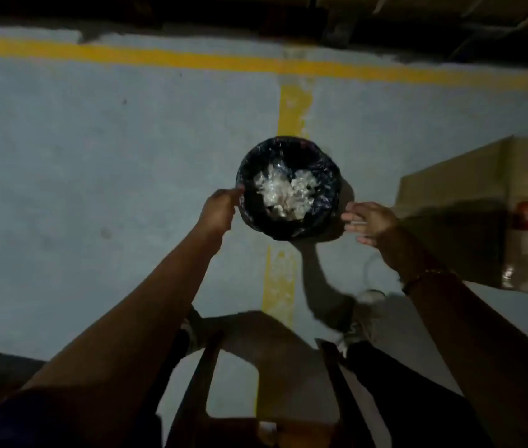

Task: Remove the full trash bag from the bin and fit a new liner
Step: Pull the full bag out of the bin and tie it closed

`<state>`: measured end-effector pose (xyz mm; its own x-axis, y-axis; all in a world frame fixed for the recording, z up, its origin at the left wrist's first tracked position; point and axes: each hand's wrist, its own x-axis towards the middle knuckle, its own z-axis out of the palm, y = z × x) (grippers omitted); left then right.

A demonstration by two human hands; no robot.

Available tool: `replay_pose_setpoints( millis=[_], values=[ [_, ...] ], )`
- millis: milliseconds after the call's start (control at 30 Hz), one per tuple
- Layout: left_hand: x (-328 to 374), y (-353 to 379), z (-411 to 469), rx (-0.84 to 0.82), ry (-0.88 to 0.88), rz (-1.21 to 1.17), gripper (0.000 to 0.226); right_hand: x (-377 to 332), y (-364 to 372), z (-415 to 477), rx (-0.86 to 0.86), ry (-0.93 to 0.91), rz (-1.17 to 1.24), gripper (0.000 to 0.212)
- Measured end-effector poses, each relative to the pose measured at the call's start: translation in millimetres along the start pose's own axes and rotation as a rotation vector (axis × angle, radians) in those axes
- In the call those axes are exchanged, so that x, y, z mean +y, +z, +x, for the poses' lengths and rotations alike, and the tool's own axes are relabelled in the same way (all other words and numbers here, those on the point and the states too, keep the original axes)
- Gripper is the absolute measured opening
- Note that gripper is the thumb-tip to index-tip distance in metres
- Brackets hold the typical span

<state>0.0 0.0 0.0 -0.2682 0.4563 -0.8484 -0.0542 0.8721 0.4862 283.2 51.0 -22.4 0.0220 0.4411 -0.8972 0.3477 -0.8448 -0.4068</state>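
Note:
A small round bin (289, 187) stands on the grey floor, lined with a shiny black trash bag (324, 169) folded over its rim. Crumpled clear plastic waste (283, 194) fills the middle. My left hand (219, 206) reaches in from the left, its fingertips at the bag's left rim; whether it pinches the bag I cannot tell. My right hand (369, 221) hovers just right of the bin with fingers spread, holding nothing. No new liner is visible.
A large cardboard box (482, 208) with a red label sits close to the right of the bin. Yellow painted lines (295, 108) cross the floor. My shoes (361, 321) and dark legs are below. Dark shelving runs along the top edge.

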Motion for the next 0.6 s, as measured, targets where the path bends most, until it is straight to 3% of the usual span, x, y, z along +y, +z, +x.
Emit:
replay_pose_setpoints(
  millis=[133, 233, 300, 367, 400, 600],
  values=[
    [-38.5, 30.9, 88.8, 0.084, -0.049, -0.143, 0.026, 33.7, 18.0, 96.1, 0.087, -0.004, 0.22, 0.023],
    [-64.8, 46.1, 125.8, 0.068, -0.065, -0.251, 0.037, 54.5, 26.1, 145.0, 0.122, -0.047, 0.394, 0.044],
    [-84.1, 47.5, 145.8, 0.05, -0.145, -0.329, 0.063, 66.0, 28.5, 172.0, -0.013, -0.052, 0.501, 0.057],
    [-101.5, 42.1, 161.5, 0.004, -0.164, -0.354, 0.065, 79.2, 27.2, 191.6, -0.087, -0.031, 0.523, 0.085],
    [-109.6, 39.4, 165.7, -0.017, -0.162, -0.363, 0.061, 85.7, 25.1, 198.2, -0.102, -0.05, 0.5, 0.086],
    [-137.4, 27.5, 144.0, -0.093, -0.132, -0.417, 0.034, 111.0, 38.6, 166.5, -0.151, 0.009, 0.443, 0.042]
  ],
)
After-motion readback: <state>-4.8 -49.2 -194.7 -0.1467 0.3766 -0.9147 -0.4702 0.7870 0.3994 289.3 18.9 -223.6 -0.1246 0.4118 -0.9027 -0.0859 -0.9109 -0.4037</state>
